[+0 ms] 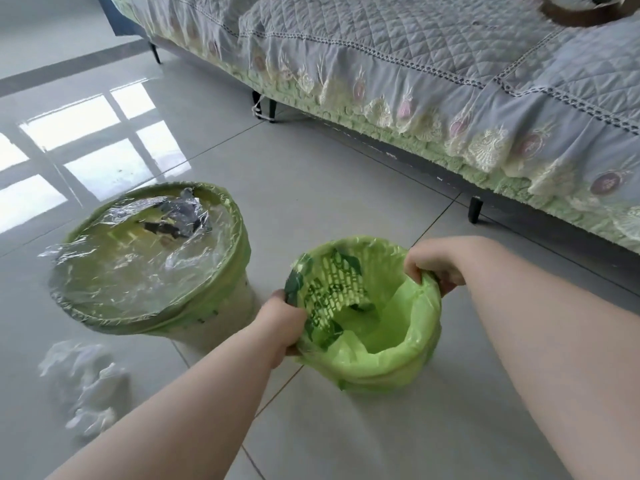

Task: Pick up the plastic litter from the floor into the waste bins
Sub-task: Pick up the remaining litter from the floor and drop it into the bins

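Note:
A small green mesh waste bin [377, 368] with a light green bag liner stands on the tiled floor at centre. My left hand [282, 327] grips its near-left rim and liner. My right hand [434, 263] grips the far-right rim, fingers curled over the liner edge. Left of it stands a larger bin [207, 306] with a green liner, and clear plastic film [138, 258] lies stretched across its top. Crumpled clear plastic litter [86, 382] lies on the floor at lower left.
A sofa [450, 81] with a grey quilted cover and lace trim runs along the right and back, on black legs [475, 209]. Glossy tiles reflect a window at the left.

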